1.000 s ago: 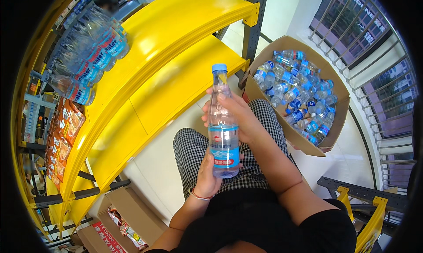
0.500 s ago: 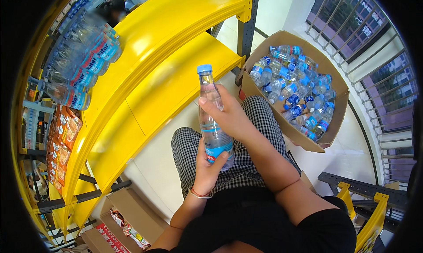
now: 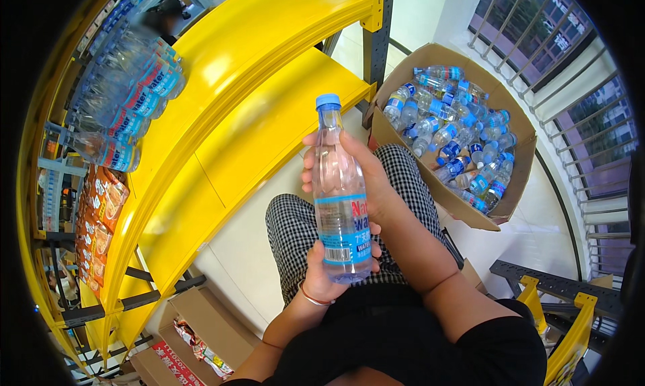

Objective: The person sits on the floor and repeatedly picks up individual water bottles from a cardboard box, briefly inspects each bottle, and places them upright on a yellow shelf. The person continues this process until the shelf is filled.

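Between both hands, over my lap, is a clear plastic water bottle (image 3: 336, 178) with a blue cap and a blue label. It tilts slightly, cap end away from me. My right hand (image 3: 366, 174) wraps round its upper part from the right, fingertips showing past its left side. My left hand (image 3: 321, 275) grips the lower end near the base, thumb on the left side, with some fingers hidden behind the bottle. The label's barcode side faces up.
To the right, a cardboard box (image 3: 521, 178) holds many similar bottles. Yellow shelves (image 3: 269, 117) curve along the left, bearing shrink-wrapped bottles (image 3: 127, 97) and orange snack packets (image 3: 101, 218). An opened carton (image 3: 215, 319) with packets stands lower left. A dark-and-yellow rack frame (image 3: 557, 292) is lower right.
The bottle has turned about its length, bringing the barcode and lettering into view. It sits slightly farther right, and my right fingers now reach round behind it.
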A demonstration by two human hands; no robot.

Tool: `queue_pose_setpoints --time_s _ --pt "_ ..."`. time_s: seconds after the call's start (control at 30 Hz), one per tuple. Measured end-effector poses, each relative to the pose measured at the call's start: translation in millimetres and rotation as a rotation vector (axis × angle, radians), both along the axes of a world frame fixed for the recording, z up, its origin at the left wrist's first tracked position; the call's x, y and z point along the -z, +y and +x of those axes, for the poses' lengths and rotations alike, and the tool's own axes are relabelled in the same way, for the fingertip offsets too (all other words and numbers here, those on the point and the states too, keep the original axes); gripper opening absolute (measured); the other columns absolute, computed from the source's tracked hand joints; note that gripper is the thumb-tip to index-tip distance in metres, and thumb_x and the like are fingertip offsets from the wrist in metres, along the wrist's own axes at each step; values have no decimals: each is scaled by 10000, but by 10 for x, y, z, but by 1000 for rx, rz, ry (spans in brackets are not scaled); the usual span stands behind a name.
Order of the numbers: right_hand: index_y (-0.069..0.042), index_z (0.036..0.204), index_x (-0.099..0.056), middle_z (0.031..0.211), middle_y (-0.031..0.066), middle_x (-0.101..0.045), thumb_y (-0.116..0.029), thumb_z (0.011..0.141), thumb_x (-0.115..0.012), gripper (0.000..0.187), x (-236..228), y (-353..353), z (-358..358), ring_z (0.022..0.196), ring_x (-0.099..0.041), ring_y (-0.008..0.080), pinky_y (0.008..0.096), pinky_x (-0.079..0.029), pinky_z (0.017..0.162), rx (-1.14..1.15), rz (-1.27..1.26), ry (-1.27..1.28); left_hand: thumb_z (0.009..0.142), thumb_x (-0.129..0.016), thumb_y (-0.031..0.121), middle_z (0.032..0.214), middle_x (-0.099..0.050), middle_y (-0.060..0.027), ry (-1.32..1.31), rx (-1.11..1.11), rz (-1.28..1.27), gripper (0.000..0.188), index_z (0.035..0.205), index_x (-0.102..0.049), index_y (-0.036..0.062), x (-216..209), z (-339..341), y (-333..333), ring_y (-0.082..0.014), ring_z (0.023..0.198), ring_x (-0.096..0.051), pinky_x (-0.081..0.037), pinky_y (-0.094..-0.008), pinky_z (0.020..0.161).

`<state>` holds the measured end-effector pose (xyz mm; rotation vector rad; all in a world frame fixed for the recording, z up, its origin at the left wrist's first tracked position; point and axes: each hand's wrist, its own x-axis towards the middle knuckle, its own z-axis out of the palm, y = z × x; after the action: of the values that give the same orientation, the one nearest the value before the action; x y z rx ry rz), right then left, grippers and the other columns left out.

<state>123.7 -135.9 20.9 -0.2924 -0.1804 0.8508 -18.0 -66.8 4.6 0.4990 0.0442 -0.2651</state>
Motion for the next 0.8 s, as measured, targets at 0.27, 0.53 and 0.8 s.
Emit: queue_pose_setpoints --time_s 0.27,0.53,0.8 --pt "-37 1144 -515 922 126 -619 -377 929 -480 403 20 -130 94 819 -652 216 340 -551 732 89 -216 -74 892 -374 609 1216 -529 -186 34 -9 215 765 1340 -345 -10 10 60 54 -262 928 -623 -534 -370 749" --pt "-44 1088 -524 863 84 -622 -286 894 -589 317 -44 -144 116 763 -642 160 286 -529 654 286 -582 -286 973 -428 299 1298 -464 -121 6 -201 622 534 1386 -270 -1 174 65 95 -168 1113 -515 -438 -311 924" --pt "-40 1095 -498 908 72 -612 -275 919 -557 299 -63 -104 73 834 -627 155 279 -516 713 341 -723 -426 889 -598 171 1250 -506 -102 -40 -240 814 628 1393 -263 3 43 80 73 -166 1099 -527 -425 -321 948"
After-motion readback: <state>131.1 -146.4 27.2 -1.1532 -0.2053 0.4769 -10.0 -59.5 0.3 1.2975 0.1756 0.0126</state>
